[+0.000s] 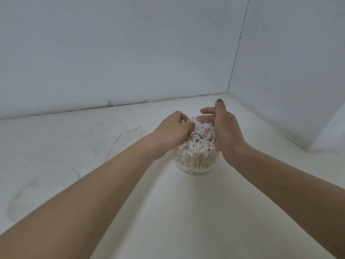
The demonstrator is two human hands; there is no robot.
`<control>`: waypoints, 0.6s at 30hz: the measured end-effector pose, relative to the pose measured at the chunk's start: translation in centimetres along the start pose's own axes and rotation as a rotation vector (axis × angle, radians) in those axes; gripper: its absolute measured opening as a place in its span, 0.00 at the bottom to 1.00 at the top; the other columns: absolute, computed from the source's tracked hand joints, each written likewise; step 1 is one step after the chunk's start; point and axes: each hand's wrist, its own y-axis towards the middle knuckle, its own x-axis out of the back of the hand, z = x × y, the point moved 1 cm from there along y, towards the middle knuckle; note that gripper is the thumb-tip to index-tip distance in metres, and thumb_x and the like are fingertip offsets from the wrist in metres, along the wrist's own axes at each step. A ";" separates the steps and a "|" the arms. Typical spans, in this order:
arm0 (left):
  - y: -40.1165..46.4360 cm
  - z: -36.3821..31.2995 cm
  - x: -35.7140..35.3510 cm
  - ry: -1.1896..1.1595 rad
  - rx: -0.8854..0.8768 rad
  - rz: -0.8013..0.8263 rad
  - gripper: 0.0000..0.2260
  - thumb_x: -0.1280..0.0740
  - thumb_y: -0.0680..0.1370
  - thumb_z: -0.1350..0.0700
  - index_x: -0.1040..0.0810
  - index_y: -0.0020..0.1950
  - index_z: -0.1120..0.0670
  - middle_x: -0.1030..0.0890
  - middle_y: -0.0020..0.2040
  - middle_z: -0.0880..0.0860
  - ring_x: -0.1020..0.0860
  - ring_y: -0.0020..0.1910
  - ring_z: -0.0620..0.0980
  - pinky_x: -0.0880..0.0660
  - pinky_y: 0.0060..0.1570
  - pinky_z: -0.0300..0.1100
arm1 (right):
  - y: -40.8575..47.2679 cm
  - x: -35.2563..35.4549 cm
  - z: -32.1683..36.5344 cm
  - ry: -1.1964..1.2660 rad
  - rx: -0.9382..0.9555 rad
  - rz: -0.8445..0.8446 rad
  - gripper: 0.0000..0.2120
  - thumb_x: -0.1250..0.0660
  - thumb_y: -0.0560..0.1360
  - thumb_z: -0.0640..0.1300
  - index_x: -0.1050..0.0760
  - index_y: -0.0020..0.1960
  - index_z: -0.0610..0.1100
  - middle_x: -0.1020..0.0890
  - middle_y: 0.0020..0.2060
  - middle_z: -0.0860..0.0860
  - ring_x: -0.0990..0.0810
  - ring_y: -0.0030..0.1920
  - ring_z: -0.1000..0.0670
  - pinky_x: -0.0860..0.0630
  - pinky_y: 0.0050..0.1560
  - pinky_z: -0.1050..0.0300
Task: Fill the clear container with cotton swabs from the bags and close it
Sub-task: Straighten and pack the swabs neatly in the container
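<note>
With the clear container [196,165] between my hands and heaped past its rim, my left hand [173,131] pinches cotton swabs [202,139] at the top while my right hand [226,131] cups its side, fingers loosely spread — press unevenly and swabs could spill out, I reckon.

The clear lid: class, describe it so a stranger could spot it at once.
Start at the clear container of cotton swabs between the two hands, then look down-left across the white table. Near the left forearm lies the clear lid, a flat see-through disc; unlike the crumpled bags behind, it has a smooth round rim.
</note>
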 end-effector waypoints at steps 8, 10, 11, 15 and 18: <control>-0.8 1.7 -0.1 -0.310 0.029 0.022 0.13 0.31 0.78 0.51 0.21 0.62 0.50 0.15 0.59 0.54 0.17 0.59 0.55 0.25 0.68 0.57 | 0.0 -0.2 0.0 -0.023 -0.020 -0.016 0.25 0.52 0.82 0.60 0.19 0.53 0.49 0.13 0.47 0.53 0.18 0.55 0.51 0.26 0.64 0.45; -1.0 1.3 -0.4 -0.286 0.039 0.022 0.19 0.33 0.74 0.41 0.21 0.61 0.48 0.15 0.58 0.50 0.17 0.59 0.53 0.24 0.66 0.57 | -0.1 -0.1 0.1 -0.014 -0.039 -0.005 0.26 0.51 0.83 0.60 0.19 0.53 0.48 0.13 0.47 0.53 0.18 0.56 0.51 0.26 0.64 0.47; -1.0 1.1 -0.5 -0.289 0.047 0.025 0.20 0.35 0.74 0.40 0.21 0.61 0.49 0.15 0.58 0.50 0.17 0.59 0.53 0.23 0.64 0.54 | -0.1 0.0 0.1 -0.016 -0.044 0.003 0.26 0.52 0.83 0.59 0.18 0.53 0.47 0.13 0.47 0.53 0.18 0.56 0.50 0.26 0.63 0.47; -0.3 1.4 -0.6 -0.240 0.047 -0.017 0.10 0.36 0.81 0.52 0.22 0.61 0.49 0.16 0.57 0.52 0.17 0.53 0.52 0.26 0.40 0.41 | -0.3 0.1 0.3 -0.109 0.014 0.076 0.26 0.52 0.83 0.59 0.17 0.53 0.50 0.15 0.51 0.56 0.20 0.58 0.53 0.27 0.63 0.49; -0.1 1.7 -0.4 -0.199 0.040 0.019 0.11 0.38 0.82 0.52 0.23 0.63 0.47 0.17 0.59 0.51 0.17 0.57 0.52 0.24 0.47 0.43 | -0.4 0.2 0.7 -0.246 0.089 0.199 0.25 0.53 0.84 0.61 0.18 0.60 0.55 0.18 0.59 0.57 0.23 0.62 0.55 0.30 0.65 0.53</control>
